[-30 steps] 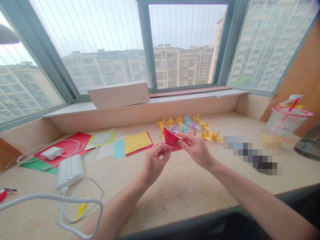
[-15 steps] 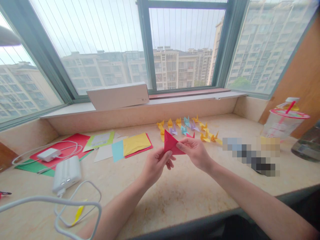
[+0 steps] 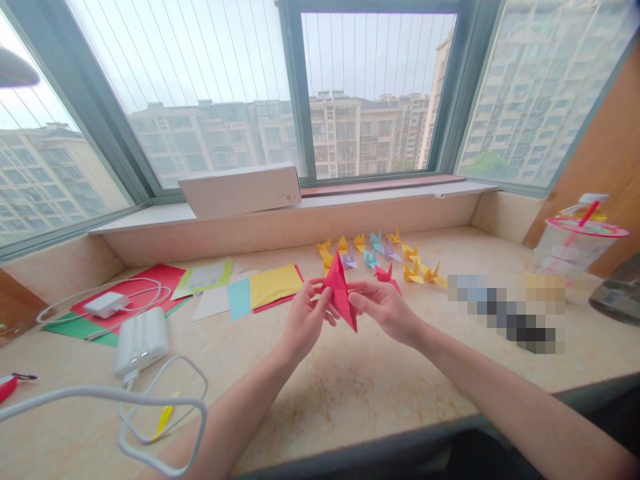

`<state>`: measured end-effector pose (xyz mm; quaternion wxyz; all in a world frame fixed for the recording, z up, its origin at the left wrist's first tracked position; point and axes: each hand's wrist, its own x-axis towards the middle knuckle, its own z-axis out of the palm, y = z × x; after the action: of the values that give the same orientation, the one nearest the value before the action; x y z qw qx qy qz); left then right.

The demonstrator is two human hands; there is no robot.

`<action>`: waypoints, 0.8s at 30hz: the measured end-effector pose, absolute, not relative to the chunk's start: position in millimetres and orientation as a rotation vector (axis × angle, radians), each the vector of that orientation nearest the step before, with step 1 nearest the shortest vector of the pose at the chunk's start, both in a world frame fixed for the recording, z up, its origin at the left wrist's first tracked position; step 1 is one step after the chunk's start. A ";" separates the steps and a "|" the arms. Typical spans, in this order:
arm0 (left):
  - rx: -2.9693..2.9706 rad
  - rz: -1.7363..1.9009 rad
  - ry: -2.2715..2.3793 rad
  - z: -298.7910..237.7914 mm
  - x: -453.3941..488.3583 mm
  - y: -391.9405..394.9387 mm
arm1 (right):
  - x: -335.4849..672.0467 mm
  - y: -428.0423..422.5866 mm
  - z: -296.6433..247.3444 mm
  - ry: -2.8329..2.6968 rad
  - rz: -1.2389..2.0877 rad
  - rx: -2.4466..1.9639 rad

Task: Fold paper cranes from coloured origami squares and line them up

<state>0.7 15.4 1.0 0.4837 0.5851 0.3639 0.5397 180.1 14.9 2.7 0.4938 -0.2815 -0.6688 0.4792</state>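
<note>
Between both hands, above the stone counter, is a piece of folded red origami paper [image 3: 341,292], now a narrow, pointed diamond shape. My left hand [image 3: 309,313] pinches its left side with thumb and fingers. On the opposite edge, my right hand [image 3: 384,310] grips the paper the same way. Just behind the hands stand several small paper cranes in yellow, blue and purple, among them a blue crane [image 3: 371,259]. A red paper crane [image 3: 386,275] sits close behind my right hand.
Left of the hands lie a yellow paper stack [image 3: 276,285], a blue sheet [image 3: 240,299] and red sheets. A white power bank [image 3: 142,341] with looping cable [image 3: 165,400] is at front left. At right stand a plastic cup [image 3: 570,250] and a blurred-out patch [image 3: 500,313].
The red paper has gone from a wide triangle to a narrow upright diamond. My hands have shifted onto its two sides, and the red crane behind shows more fully.
</note>
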 end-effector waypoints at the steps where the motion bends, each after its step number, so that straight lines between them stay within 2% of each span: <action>1: 1.411 1.336 0.886 -0.3 0.5 16.7 | 178.8 15.1 0.8 -1.614 1.195 -0.673; 14: 1.654 1.139 0.855 -5.7 1.7 10.5 | 177.8 19.9 -7.7 -1.641 1.222 -0.732; 24: 1.592 1.030 0.726 -0.8 -0.3 2.5 | 181.8 19.3 -4.6 -1.585 1.308 -0.630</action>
<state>-0.3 2.5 -0.8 0.5275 0.6662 0.3036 0.4310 181.8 19.3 -4.6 0.4761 -0.2578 -0.6485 0.5351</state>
